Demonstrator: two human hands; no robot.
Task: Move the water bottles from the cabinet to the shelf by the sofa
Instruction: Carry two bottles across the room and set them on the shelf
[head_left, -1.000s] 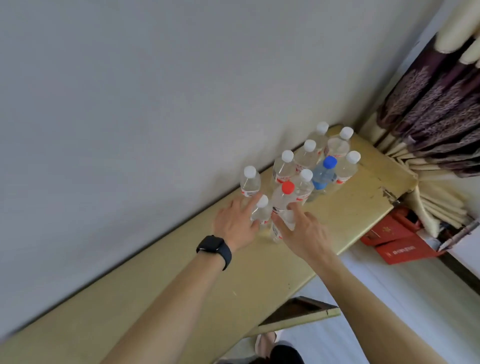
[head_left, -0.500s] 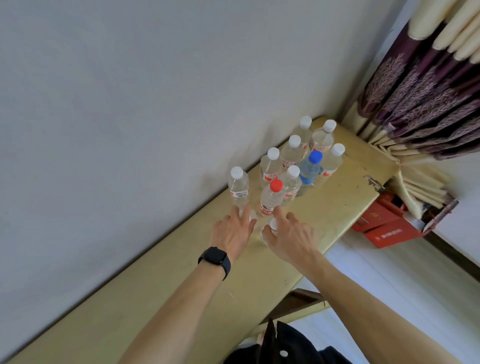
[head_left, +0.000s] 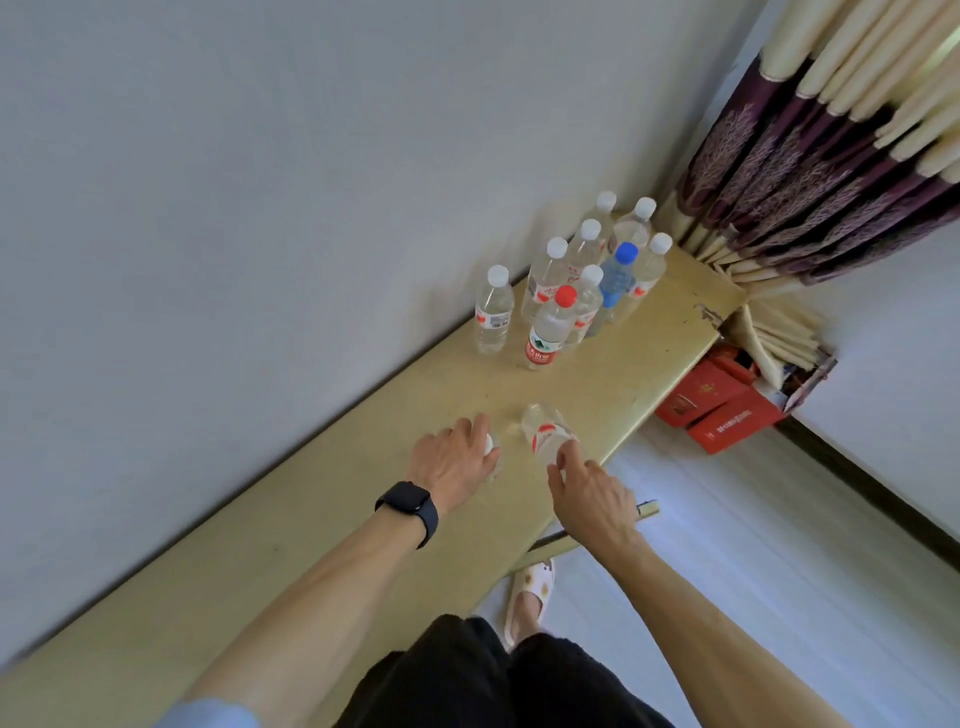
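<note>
Both hands over the yellow cabinet top, each on a water bottle. Left hand, black watch on the wrist, is curled over the white cap of a clear bottle; most of that bottle is hidden under the palm, so can't tell if it's upright or lifted. Right hand has fingers closed around the neck end of a second bottle, red-and-white label visible, tilted with its base pointing away from the person, near the front edge of the cabinet top. Remaining bottles stand upright in a cluster further along by the wall, near the corner: one red-capped bottle at the front, one blue-capped bottle behind it, the rest white-capped, one white-capped bottle standing slightly apart on the wall side. Purple-and-cream curtain hangs past the far end; red boxes on the floor below it. Slippered foot visible beside the cabinet.
</note>
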